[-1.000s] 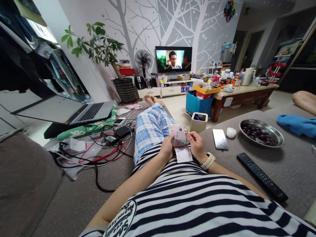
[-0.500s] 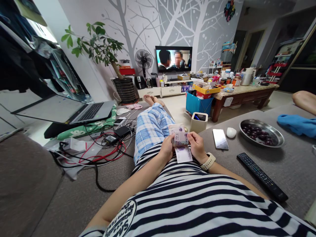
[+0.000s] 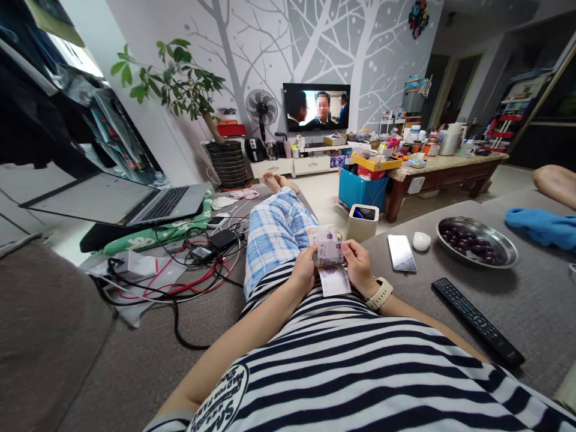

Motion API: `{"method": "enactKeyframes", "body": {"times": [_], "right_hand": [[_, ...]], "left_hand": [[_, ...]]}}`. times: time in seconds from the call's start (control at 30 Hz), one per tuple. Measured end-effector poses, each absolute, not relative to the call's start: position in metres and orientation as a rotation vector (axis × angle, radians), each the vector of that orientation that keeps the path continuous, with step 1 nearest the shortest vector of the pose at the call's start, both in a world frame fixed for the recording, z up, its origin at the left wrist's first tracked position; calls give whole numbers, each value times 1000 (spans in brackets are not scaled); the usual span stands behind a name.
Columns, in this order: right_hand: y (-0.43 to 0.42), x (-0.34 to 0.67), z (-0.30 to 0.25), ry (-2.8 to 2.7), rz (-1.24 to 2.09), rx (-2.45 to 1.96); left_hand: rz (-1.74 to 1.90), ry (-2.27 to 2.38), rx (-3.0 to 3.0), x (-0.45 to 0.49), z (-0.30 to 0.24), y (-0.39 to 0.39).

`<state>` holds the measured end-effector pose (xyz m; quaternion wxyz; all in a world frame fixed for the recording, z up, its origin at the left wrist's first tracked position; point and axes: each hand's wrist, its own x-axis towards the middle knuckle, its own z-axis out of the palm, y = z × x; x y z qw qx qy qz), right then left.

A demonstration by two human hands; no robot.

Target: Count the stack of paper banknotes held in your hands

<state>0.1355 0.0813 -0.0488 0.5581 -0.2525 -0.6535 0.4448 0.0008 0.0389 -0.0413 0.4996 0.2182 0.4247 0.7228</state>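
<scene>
Purple-and-white banknotes [image 3: 329,254] marked with a 5 are stretched between my two hands above my lap. My left hand [image 3: 305,270] is closed on their left side, with its fingers partly hidden behind the paper. At the right edge, my right hand [image 3: 359,264] pinches them between thumb and fingers. Below, another banknote [image 3: 335,282] hangs or lies against my striped shirt; what bears it is hidden. More note paper sticks out above the left fingers. How many notes there are, I cannot tell. A pale watch [image 3: 380,294] is on my right wrist.
On the sofa to the right are a phone [image 3: 402,253], a white mouse [image 3: 422,242], a remote control [image 3: 477,322] and a metal bowl [image 3: 507,259] of dark fruit. Tangled cables [image 3: 175,292] and a laptop [image 3: 135,201] are at left. A small bin [image 3: 362,228] stands beyond my right hand.
My hands and the banknotes hold nearly the same position. The picture on the television is different.
</scene>
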Motion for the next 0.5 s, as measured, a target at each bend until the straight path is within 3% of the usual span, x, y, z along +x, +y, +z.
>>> {"method": "enactKeyframes", "body": {"times": [0.5], "right_hand": [[84,134,-51,-1540,1072,-584]], "left_hand": [[1732,1060,487,3,-32,36]]}}
